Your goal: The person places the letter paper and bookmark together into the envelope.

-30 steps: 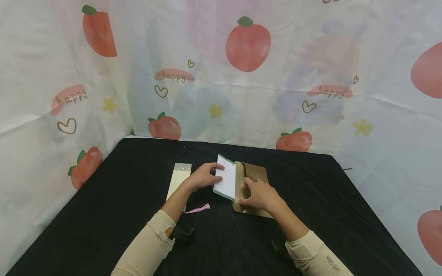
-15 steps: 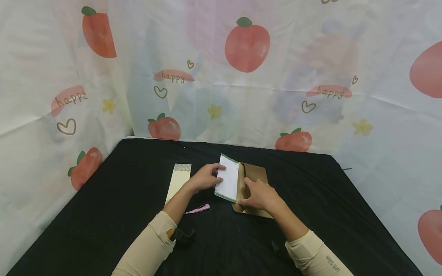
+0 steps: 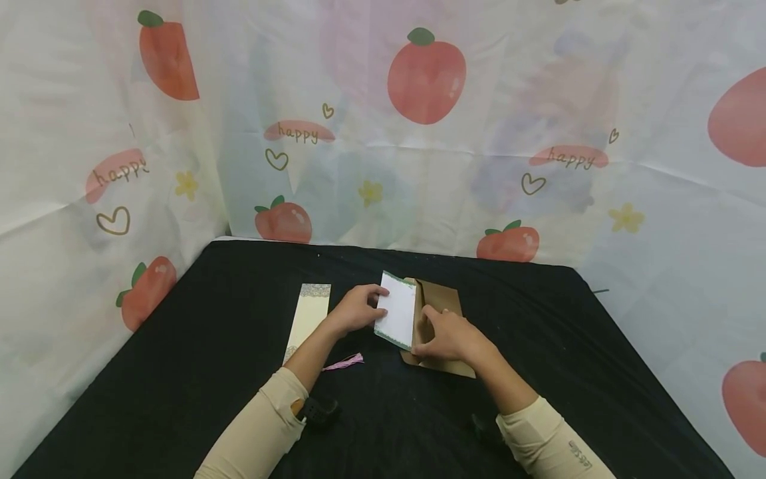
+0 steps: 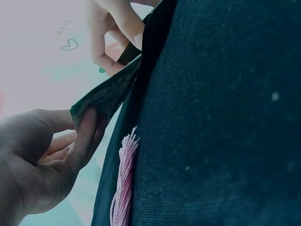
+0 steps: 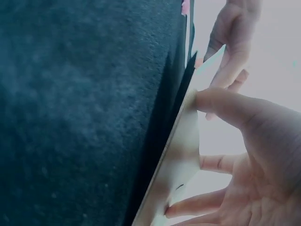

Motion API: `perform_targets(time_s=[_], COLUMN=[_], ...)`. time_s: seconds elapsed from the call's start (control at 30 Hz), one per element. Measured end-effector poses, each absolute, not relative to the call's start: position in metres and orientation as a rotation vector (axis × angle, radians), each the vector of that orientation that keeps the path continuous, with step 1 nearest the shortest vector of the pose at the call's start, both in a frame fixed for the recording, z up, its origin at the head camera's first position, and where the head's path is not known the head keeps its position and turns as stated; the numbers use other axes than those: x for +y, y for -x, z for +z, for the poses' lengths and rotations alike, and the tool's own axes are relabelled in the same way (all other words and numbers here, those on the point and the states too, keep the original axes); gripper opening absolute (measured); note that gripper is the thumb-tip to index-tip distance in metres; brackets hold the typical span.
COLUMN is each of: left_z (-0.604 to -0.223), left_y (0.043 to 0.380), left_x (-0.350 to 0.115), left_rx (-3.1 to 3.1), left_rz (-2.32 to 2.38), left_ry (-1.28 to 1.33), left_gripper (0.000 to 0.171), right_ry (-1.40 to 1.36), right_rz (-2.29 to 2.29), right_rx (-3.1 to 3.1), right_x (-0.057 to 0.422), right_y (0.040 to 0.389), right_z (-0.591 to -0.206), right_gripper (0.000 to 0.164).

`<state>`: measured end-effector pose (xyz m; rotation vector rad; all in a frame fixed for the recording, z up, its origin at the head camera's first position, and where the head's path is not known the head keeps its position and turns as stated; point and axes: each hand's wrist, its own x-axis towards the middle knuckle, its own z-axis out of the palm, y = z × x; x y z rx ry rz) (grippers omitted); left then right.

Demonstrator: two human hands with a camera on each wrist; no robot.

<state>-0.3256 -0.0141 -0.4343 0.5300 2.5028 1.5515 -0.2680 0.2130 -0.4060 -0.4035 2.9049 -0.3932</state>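
Head view: nearest, a pink tassel (image 3: 344,363) is lying on the black cloth (image 3: 179,372). Beyond it, the right hand (image 3: 450,338) is touching the brown envelope (image 3: 443,298), thumb and fingers spread at its mouth; whether they are pinching or only pressing, I cannot tell. The white card (image 3: 397,313) is sitting between the hands, its long axis running from near to far, its right long edge overlapping the envelope's left side. The left hand (image 3: 354,309), nearer the card, is pinching its opposite edge. Farther back, a fruit-print curtain (image 3: 443,193) is hanging.
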Motion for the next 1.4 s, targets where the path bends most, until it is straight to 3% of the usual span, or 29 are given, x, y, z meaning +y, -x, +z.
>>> perform_targets(time_s=[0.27,1.4], left_z=[-0.437,-0.442], left_y=[0.325,0.316], left_x=[-0.010,0.008], left_rx=[2.511,2.345], left_rz=[1.562,1.633], left_ry=[-0.519,-0.591], left_gripper=[0.041,0.040], right_ry=[0.449,0.426], right_rz=[-0.405,-0.366], right_rx=[2.869,2.881], right_x=[0.214,0.211], right_y=[0.267,0.267], right_z=[-0.404,-0.402], right_gripper=[0.075,0.083])
